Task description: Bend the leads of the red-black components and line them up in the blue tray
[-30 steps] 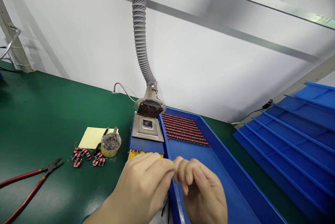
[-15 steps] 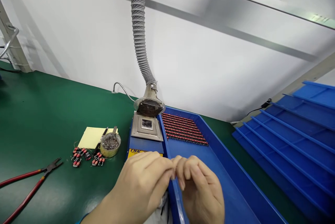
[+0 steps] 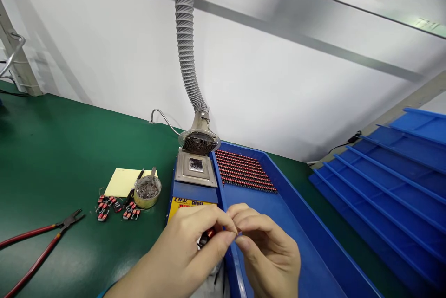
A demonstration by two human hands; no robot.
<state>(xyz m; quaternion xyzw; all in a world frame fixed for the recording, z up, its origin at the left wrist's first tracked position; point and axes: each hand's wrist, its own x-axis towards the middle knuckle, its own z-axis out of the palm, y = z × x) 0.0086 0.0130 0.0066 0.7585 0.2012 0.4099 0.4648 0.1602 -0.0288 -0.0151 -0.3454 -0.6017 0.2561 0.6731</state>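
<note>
My left hand (image 3: 195,244) is closed in a pinch, thumb and forefinger tips together over the tray's near left edge. My right hand (image 3: 268,249) pinches right against those fingertips, thumb to forefinger. What lies between the tips is too small to make out; only a bluish speck shows there. Through the gap under my left forefinger shows a small red-and-black coil part (image 3: 210,233); whether the hand holds it or it lies behind, I cannot tell. Beyond my hands, rows of similar red-and-black coils (image 3: 245,172) fill the far end of the blue tray (image 3: 296,217).
Left of the tray stands a solder pot (image 3: 195,164) under a fume hose (image 3: 184,33). A round tin (image 3: 147,192), yellow paper (image 3: 120,183), loose coils (image 3: 108,206) and red-handled cutting pliers (image 3: 62,226) lie on the green bench (image 3: 69,149). Blue trays (image 3: 383,172) lean at right.
Both hands have turned a little and their fingers have spread, opening a gap in my left hand where the coil part now shows. The fingertips still meet.
</note>
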